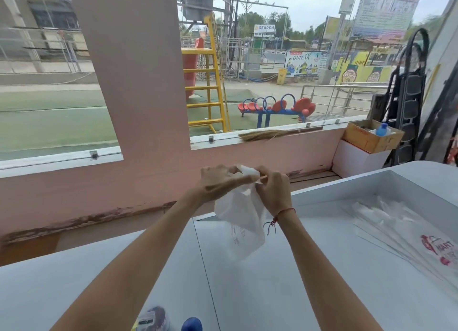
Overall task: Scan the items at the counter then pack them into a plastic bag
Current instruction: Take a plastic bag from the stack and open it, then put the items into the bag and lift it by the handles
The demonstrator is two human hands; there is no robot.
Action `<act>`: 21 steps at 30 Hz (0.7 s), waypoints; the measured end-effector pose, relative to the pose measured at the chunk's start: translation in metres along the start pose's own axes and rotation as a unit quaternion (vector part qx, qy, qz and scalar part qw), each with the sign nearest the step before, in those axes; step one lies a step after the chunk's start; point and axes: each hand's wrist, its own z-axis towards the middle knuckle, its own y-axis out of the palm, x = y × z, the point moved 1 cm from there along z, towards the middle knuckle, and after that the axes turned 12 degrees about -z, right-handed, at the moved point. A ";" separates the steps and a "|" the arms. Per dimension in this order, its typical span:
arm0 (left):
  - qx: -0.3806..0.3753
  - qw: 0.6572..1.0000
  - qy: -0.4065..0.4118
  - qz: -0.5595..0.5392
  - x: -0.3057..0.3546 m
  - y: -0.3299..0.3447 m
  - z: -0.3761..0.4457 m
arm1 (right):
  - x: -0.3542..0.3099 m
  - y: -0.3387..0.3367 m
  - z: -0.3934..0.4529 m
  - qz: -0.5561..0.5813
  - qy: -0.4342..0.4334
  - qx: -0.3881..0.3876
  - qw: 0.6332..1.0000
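A white plastic bag (241, 221) hangs above the grey counter (272, 281), held at its top edge by both hands. My left hand (218, 179) pinches the bag's rim from the left. My right hand (273, 189), with a red thread on the wrist, grips the rim from the right, close against the left. The bag droops crumpled below them with faint print on it. At the bottom edge lie a packaged item (152, 318) and a blue rounded item (192, 324), both partly cut off.
A stack of flat printed plastic bags (409, 231) lies in the counter's recessed tray at right. A cardboard box (371, 135) with a bottle sits on a white box at the back right. A broom (277, 133) rests on the window ledge.
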 end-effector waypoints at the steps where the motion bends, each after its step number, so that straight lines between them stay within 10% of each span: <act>1: 0.014 0.999 -0.008 -0.050 -0.001 -0.004 0.000 | -0.006 0.004 0.000 -0.021 -0.027 0.030 0.999; 7: 0.102 0.943 -0.001 -0.316 -0.009 -0.047 -0.015 | -0.009 0.040 -0.017 -0.309 -0.288 0.165 0.891; 10: 0.040 0.961 -0.022 -0.274 -0.018 -0.049 -0.032 | 0.002 0.073 -0.037 -0.262 -0.382 -0.059 0.884; 13: 0.035 0.960 -0.091 -0.263 -0.044 -0.046 -0.052 | 0.011 0.086 -0.045 -0.371 -0.292 -0.300 0.829; 21: -0.084 0.968 -0.173 -0.163 -0.085 -0.033 -0.110 | -0.034 0.059 -0.091 -0.162 -0.208 -0.234 0.936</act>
